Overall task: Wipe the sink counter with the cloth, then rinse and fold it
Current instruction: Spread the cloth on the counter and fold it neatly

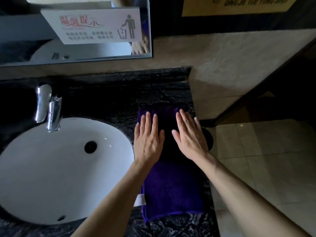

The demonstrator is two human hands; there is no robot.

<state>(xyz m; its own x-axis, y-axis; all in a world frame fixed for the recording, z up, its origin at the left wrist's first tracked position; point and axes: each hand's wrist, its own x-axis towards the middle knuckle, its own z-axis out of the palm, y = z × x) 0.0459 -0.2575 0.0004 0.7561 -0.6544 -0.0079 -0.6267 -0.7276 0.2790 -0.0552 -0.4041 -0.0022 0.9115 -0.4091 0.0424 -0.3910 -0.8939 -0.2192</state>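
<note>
A purple cloth lies folded into a long strip on the black marble counter, to the right of the white oval sink. A white label sticks out at the cloth's left edge. My left hand lies flat on the far left part of the cloth, fingers straight. My right hand lies flat on the far right part, fingers straight and slightly spread. Both palms press down on the cloth; neither hand grips it.
A chrome faucet stands behind the sink. A mirror with a white notice sign hangs on the wall above. The counter ends just right of the cloth, where a beige wall and tiled floor begin.
</note>
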